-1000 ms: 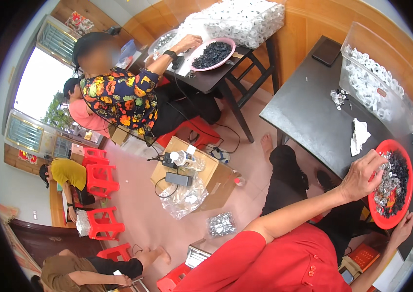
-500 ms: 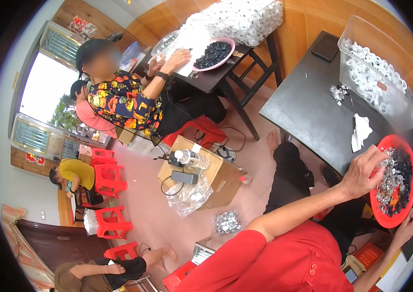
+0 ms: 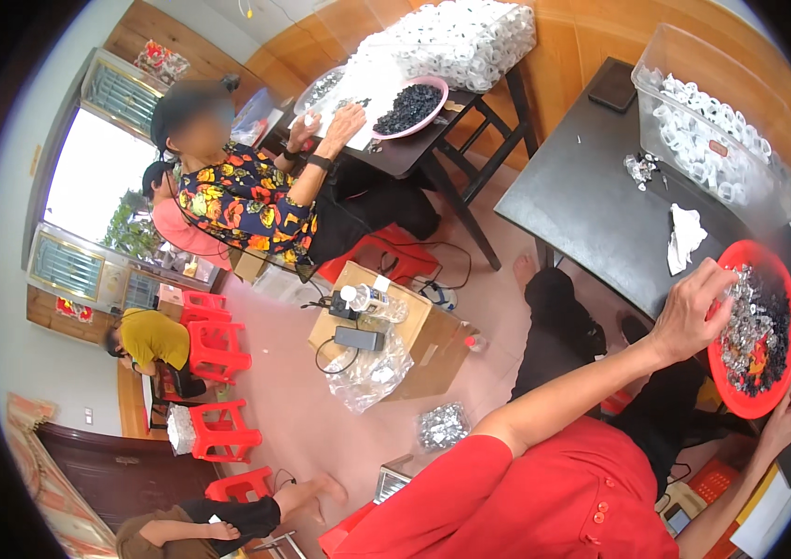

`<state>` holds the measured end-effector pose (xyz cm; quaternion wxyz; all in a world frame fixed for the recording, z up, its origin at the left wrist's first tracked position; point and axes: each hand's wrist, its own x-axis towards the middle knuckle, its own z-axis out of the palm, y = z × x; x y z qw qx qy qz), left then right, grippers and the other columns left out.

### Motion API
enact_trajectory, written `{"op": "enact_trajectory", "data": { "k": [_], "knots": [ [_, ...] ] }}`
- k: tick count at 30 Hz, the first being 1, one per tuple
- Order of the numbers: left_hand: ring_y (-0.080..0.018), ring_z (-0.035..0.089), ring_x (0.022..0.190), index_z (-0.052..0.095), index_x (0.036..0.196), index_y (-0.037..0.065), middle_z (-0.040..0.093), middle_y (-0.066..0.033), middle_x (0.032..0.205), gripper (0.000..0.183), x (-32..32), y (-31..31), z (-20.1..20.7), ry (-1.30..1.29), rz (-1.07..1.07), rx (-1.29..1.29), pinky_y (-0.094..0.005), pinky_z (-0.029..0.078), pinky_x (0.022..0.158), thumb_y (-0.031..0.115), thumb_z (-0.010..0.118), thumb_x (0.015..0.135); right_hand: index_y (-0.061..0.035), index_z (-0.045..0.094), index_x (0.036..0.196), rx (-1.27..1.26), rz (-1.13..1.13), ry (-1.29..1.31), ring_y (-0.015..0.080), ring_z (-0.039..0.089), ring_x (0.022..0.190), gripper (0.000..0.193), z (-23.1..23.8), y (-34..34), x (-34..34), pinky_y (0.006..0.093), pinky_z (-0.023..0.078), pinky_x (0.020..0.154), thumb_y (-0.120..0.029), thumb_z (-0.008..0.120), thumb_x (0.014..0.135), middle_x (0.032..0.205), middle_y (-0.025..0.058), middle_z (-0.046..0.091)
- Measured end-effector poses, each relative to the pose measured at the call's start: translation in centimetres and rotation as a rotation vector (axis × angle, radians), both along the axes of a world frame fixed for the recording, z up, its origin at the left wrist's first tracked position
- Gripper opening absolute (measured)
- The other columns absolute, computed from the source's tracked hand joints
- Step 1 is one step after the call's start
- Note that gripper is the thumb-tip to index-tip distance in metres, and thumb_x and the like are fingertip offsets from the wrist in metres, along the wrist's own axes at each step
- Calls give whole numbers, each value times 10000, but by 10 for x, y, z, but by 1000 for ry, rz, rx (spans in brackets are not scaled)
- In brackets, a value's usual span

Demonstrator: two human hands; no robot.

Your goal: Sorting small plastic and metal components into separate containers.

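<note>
A red tray (image 3: 757, 405) sits at three o'clock on the dark table (image 3: 591, 214), heaped with small silvery and black parts (image 3: 755, 321). At one o'clock a clear bin (image 3: 707, 130) holds white rings; a white rag (image 3: 684, 235) lies between bin and tray. A cardboard box (image 3: 414, 321) with a clear bag (image 3: 372, 377) stands on the floor near centre.

The left hand (image 3: 691, 312) reaches from seven o'clock, fingers curled down onto the parts at the tray's left rim; whether it pinches one I cannot tell. The right hand (image 3: 784, 419) grips the tray's lower rim at five o'clock.
</note>
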<state>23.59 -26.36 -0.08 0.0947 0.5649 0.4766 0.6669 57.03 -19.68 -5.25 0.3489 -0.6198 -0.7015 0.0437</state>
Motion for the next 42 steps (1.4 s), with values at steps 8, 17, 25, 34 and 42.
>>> {"op": "enact_trajectory", "data": {
  "k": [8, 17, 25, 34, 42],
  "knots": [
    [-238, 566, 599, 554, 971, 18, 506, -110, 831, 202, 3, 0, -1, 19, 44, 33, -376, 457, 576, 16, 590, 772, -56, 335, 873, 45, 26, 3, 165, 329, 711, 275, -11, 10, 13, 249, 372, 660, -248, 492, 990, 785, 50, 308],
    [-256, 562, 616, 555, 966, 18, 496, -117, 811, 193, 3, -2, 1, 45, 65, 34, -385, 456, 593, 32, 588, 776, -55, 344, 884, 36, -14, -33, 200, 326, 715, 268, -6, 7, 6, 269, 383, 665, -248, 502, 982, 801, 71, 322],
    [-260, 560, 630, 555, 958, 20, 480, -115, 795, 181, 4, -1, 0, 61, 64, 27, -386, 453, 591, 37, 588, 781, -55, 353, 882, 47, -28, -6, 218, 327, 702, 275, -2, 3, 0, 295, 394, 660, -271, 489, 986, 787, 82, 327],
    [-252, 557, 627, 559, 953, 20, 476, -109, 791, 172, 5, 1, 0, 68, 66, 9, -377, 456, 590, 33, 587, 784, -55, 356, 880, 50, -43, -44, 223, 333, 700, 279, -1, 2, -3, 291, 395, 661, -278, 487, 985, 780, 81, 320],
    [-245, 560, 608, 561, 956, 20, 488, -110, 793, 182, 6, 1, -1, 57, 79, 28, -376, 456, 578, 29, 593, 776, -38, 365, 889, 32, -6, -14, 172, 363, 712, 234, -4, 4, 3, 247, 388, 677, -195, 514, 977, 784, 62, 328]
  ]
}}
